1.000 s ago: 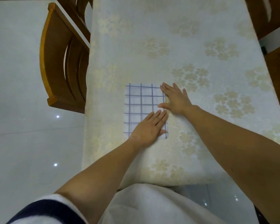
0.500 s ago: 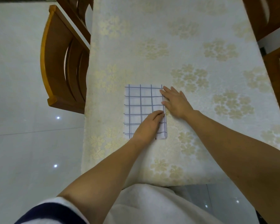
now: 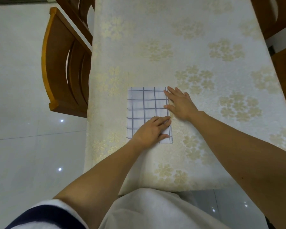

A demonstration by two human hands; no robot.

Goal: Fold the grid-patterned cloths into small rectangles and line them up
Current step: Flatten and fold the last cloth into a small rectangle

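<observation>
Again the left hand [image 3: 151,129] presses straight fingers on the cloth [image 3: 144,103] by the table [image 3: 172,38]'s left edge; the right hand [image 3: 180,103] stays flat.

cloth [image 3: 144,103]: white, blue-grey grid | tablecloth [image 3: 205,38]: cream, gold flowers

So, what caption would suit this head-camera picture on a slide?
Left hand presses a folded grid-patterned cloth while right hand rests at its right edge, on a floral tablecloth.

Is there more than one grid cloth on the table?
No, one cloth lies on the table, left hand and right hand touching it.
</observation>
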